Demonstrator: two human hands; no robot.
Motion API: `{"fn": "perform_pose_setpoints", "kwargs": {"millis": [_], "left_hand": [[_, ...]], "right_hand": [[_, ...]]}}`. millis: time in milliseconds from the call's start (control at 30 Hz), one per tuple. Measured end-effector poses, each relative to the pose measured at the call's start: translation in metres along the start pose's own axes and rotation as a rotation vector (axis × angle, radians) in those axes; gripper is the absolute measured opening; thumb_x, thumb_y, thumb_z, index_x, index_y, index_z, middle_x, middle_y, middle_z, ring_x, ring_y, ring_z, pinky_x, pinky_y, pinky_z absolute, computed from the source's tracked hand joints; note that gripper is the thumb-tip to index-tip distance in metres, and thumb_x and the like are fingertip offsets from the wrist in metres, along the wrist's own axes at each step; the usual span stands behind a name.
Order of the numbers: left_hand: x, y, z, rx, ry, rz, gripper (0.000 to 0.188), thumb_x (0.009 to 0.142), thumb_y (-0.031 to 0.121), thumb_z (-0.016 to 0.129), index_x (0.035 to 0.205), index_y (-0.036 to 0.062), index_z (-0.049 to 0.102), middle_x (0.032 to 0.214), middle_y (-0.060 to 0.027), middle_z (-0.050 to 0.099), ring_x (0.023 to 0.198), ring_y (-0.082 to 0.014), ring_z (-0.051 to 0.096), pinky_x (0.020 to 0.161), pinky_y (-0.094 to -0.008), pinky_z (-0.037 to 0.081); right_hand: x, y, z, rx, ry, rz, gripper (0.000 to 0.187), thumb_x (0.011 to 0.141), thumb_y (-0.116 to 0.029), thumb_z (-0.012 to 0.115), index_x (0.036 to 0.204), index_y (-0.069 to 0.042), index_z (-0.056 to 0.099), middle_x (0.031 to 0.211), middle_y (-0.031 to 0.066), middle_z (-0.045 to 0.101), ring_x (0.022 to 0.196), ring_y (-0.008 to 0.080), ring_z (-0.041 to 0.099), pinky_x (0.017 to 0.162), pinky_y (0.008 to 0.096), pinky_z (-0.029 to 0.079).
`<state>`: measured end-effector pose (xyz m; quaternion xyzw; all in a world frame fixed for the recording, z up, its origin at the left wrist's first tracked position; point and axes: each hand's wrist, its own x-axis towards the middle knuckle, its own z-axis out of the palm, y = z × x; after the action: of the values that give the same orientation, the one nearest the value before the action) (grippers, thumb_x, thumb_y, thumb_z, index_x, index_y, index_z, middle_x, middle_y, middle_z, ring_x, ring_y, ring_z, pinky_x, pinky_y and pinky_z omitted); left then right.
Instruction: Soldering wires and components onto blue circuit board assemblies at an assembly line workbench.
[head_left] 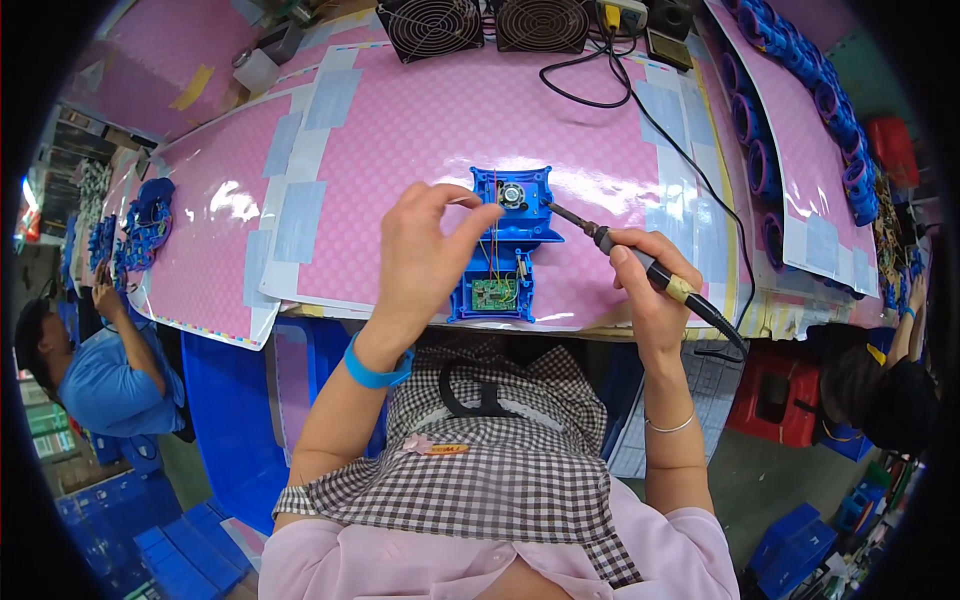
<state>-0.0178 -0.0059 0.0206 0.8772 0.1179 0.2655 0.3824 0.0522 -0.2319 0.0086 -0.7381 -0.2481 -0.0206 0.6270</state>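
Observation:
An opened blue plastic housing (545, 237) lies on the pink-covered bench in front of me. Its far half contains a small round speaker (512, 196); the near half holds a green circuit board (494, 292), with thin wires running between the halves. My left hand (425, 240) hovers over the housing's left side, thumb and forefinger drawn close together beside the speaker. What they pinch, if anything, is too small to make out. In my right hand (655, 275) is a soldering iron (601, 236), its tip at the right edge of the far half.
Two black fans (432, 28) stand at the bench's far edge, near a black cable (630, 85). Rows of blue round parts (760, 165) line a rack on the right. More blue parts (150, 220) lie at left, near a co-worker (120, 375). A blue bin (230, 420) sits below the bench.

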Motion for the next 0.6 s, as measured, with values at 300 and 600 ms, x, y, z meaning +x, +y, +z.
{"fn": "perform_pose_setpoints", "kwargs": {"millis": [300, 600], "left_hand": [[-0.005, 0.013, 0.011, -0.013, 0.051, -0.039, 0.012, 0.076, 0.012, 0.074, 0.082, 0.0018, 0.071, 0.072, -0.0067, 0.062, 0.054, -0.0122, 0.047, 0.049, -0.0283, 0.036], [0.002, 0.009, 0.019, -0.167, -0.063, -0.030, 0.012, 0.078, 0.008, 0.072, 0.089, 0.0017, 0.071, 0.077, -0.0070, 0.069, 0.056, -0.0115, 0.054, 0.052, -0.0263, 0.041]], "right_hand": [[-0.004, -0.003, 0.001, -0.012, 0.002, 0.016, 0.015, 0.082, 0.000, 0.065, 0.096, 0.003, 0.069, 0.078, 0.0046, 0.063, 0.061, 0.0065, 0.053, 0.054, 0.0198, 0.040], [-0.004, -0.002, 0.005, -0.028, -0.011, -0.014, 0.013, 0.080, 0.002, 0.066, 0.093, 0.002, 0.069, 0.080, 0.0049, 0.065, 0.062, 0.0064, 0.054, 0.054, 0.0206, 0.040]]}}
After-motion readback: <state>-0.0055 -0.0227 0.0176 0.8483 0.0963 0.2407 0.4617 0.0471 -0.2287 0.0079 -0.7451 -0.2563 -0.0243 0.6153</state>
